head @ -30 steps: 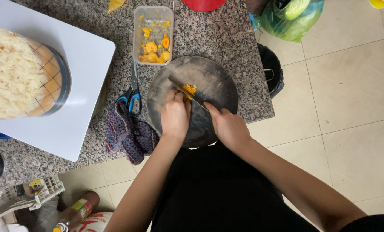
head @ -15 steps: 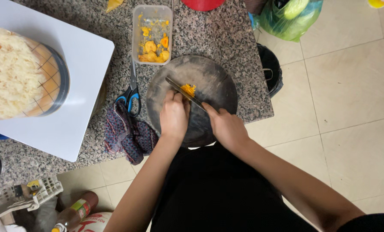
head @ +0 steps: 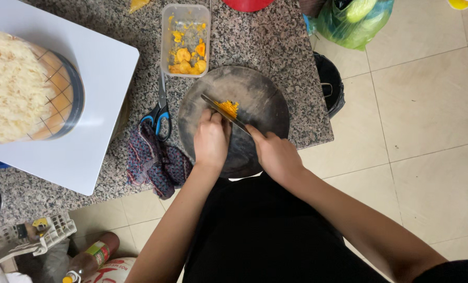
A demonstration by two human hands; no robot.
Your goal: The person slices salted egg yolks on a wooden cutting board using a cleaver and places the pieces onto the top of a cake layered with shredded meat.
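Dark, worn wood: a round chopping board (head: 255, 99) sits at the near edge of the speckled granite counter (head: 281, 42), close to its right-hand corner, and overhangs that edge slightly toward the person. On it lies a small heap of orange chopped fruit (head: 227, 108), left of the board's middle. The right hand (head: 276, 154) is closed round the handle of a knife (head: 224, 112), whose blade lies across the heap. The left hand (head: 211, 137) is curled, fingertips down just beside the blade, steadying the pieces.

The step in hand looks like fine chopping. The next cut calls for the left fingertips to stay tucked back from the blade and for the pieces to be kept gathered.

Room is tight on the left: blue-handled scissors (head: 160, 112) and a crumpled dark cloth (head: 155, 162) lie just beside the board, and a clear plastic tub (head: 186, 39) of orange pieces touches its far rim. To the right the counter ends soon, above a black pot (head: 331, 86) on the tiled floor. A white board (head: 98, 120) carrying a cake (head: 14, 86) fills the far-left corner.
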